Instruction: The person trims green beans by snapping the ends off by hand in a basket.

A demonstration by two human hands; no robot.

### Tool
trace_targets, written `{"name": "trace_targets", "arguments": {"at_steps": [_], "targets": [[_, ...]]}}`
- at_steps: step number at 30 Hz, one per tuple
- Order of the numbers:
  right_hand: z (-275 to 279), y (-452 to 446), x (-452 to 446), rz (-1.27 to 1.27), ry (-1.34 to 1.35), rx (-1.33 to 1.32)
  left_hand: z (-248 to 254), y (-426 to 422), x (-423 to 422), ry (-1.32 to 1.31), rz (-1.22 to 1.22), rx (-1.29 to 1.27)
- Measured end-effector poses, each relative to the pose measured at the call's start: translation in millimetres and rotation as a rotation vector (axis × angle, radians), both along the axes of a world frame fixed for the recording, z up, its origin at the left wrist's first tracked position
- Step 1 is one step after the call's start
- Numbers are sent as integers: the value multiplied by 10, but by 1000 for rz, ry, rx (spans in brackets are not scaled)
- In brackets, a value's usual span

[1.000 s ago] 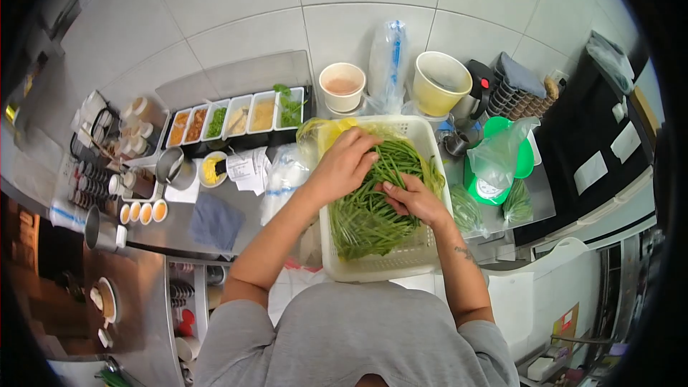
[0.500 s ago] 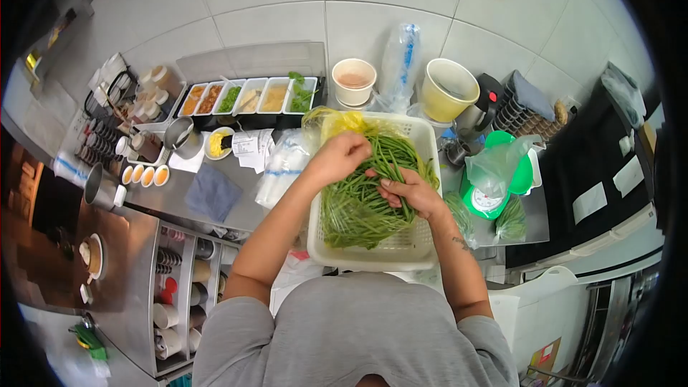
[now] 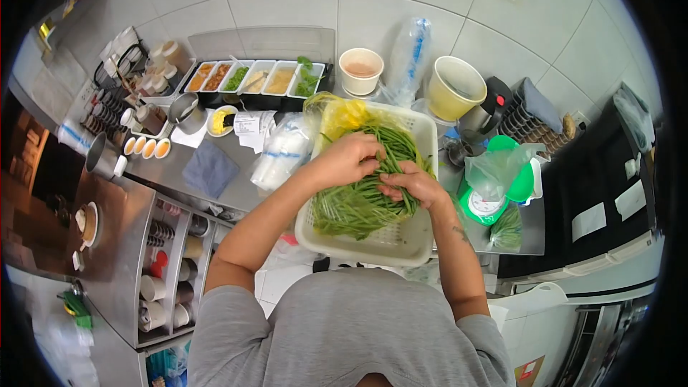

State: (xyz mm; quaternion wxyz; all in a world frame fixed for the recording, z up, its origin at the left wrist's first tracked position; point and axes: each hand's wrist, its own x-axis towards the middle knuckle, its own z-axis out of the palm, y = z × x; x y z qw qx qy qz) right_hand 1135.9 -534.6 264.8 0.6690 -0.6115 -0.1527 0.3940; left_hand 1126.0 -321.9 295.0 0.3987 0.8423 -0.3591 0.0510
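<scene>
Gripping several long green beans [image 3: 395, 142] — right hand [image 3: 416, 185] curled nearly closed round them. Left hand [image 3: 351, 160] half-curled over the same bunch; cannot tell whether its fingertips pinch any. Beans lie partly in a clear plastic bag [image 3: 345, 209], inside the white basket [image 3: 362, 249] — green scale [image 3: 483, 208] to the right.

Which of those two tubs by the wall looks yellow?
The right-hand tub, just right of the clear plastic bundle; the left-hand tub is whitish.
</scene>
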Motion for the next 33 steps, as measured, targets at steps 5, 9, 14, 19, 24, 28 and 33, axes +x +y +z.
{"name": "trace_targets", "arguments": {"at_steps": [5, 9, 14, 19, 24, 28, 33], "targets": [[6, -111, 33, 96, 217, 129, 48, -21, -74, -113, -58, 22], [88, 21, -45, 14, 177, 89, -41, -104, -156, -320, 113, 146], [265, 113, -244, 40, 23, -8, -332, 110, 90, -170, 384, 235], [50, 137, -144, -270, 297, 501, -360, 219, 8, -103, 425, -153], [9, 355, -112, -627, 277, 630, -208, 16, -326, 393, 330, -281], [-28, 512, -103, -615, 136, 807, -346, -213, -501, 607, 276, -377], [-147, 547, -162, -507, -5, 749, -362, -177, -412, 565, 270, -284]]}}
